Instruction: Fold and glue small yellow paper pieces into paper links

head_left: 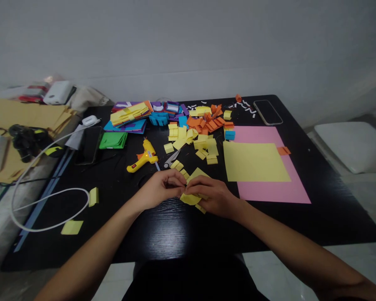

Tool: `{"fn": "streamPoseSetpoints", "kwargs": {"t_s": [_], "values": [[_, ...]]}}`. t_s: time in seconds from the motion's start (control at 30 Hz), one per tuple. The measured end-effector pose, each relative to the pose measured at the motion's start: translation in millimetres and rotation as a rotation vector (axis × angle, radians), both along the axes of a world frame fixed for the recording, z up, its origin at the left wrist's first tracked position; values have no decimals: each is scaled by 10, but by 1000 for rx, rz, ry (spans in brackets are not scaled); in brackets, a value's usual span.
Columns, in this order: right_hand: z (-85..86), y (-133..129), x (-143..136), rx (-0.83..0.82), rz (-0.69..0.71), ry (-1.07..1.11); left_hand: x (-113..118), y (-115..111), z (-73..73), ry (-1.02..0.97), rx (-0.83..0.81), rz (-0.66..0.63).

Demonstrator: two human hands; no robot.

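Note:
My right hand [213,195] pinches a small yellow paper piece [190,199] above the black table, near its front. Close beside it, my left hand [163,188] has thumb and fingertips pressed together at the paper's left edge; what lies between those fingertips is hidden. Folded yellow pieces [179,167] lie just beyond the hands. Scissors [172,159] rest behind them, partly covered by paper. A yellow glue gun [143,157] lies on its side to the left. A yellow sheet [255,162] overlaps a pink sheet [274,192] at the right.
Orange folded strips [211,123] and colored paper stacks [130,115] line the back of the black table [326,217]. One phone [268,112] lies back right, another [89,145] left. A white cable [50,194] loops at the left. A white stool [352,144] stands right.

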State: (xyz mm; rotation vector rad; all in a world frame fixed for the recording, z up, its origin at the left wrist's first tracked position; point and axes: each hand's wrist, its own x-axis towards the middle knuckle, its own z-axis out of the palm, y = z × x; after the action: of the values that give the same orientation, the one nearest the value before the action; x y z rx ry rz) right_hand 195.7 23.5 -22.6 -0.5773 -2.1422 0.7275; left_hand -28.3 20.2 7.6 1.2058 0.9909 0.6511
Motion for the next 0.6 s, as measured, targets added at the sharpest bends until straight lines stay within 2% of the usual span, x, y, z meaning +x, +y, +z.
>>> {"fn": "streamPoseSetpoints", "kwargs": {"t_s": [0.2, 0.37, 0.6], "values": [[-29, 3, -10, -5, 20, 5, 13, -19, -10, 65, 107, 15], [-13, -11, 4, 32, 48, -82, -2, -7, 3, 111, 148, 8], [-27, -7, 18, 89, 14, -90, -8, -20, 8, 161, 202, 19]]}}
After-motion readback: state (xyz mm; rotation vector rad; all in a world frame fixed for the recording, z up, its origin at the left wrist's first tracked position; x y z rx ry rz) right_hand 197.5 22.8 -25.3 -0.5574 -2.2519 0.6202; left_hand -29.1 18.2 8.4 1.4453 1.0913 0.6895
